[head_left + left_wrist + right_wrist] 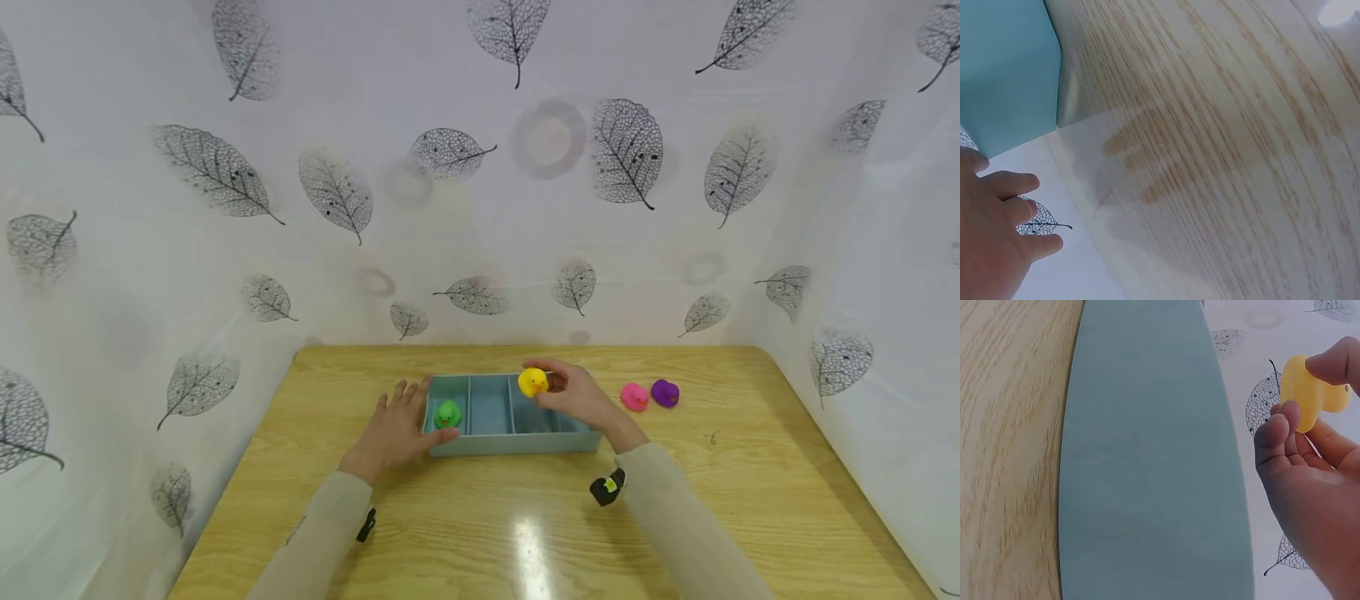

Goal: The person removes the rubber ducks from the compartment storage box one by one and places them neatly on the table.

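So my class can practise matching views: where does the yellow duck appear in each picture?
Head: the yellow duck is just right of centre, below mid-height, held by the right hand.
Left wrist: not in it.
Right wrist: upper right, in the same hand.
Shared landmark: the blue-grey box, low centre, upper left and middle respectively.

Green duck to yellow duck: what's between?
In the head view, an empty tray compartment, second from left, and its two dividers lie between the green duck and the yellow duck.
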Demonstrator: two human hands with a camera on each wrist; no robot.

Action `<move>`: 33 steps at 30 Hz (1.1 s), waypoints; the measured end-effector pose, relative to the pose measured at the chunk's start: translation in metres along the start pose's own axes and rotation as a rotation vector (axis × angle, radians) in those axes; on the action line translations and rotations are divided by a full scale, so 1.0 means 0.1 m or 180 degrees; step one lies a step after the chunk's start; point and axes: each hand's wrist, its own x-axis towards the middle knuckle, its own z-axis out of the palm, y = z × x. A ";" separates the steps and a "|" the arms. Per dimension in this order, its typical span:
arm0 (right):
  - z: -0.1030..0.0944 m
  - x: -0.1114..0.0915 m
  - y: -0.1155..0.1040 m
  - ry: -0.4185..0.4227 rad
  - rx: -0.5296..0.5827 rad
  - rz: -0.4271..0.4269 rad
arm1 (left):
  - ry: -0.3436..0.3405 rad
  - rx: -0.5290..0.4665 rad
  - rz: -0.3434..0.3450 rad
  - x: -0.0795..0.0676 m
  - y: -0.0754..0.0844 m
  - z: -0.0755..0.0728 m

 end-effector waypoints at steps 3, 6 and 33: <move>-0.04 -0.02 0.03 0.0031 0.0077 -0.0015 | 0.0009 -0.0008 0.0001 -0.01 0.00 0.00; -0.08 -0.05 0.05 0.0072 0.0118 -0.0036 | 0.0013 -0.0020 -0.0001 -0.01 0.00 0.00; -0.94 -0.60 0.22 0.0551 -0.0717 0.0270 | 0.0015 0.0007 0.0016 0.01 -0.03 0.05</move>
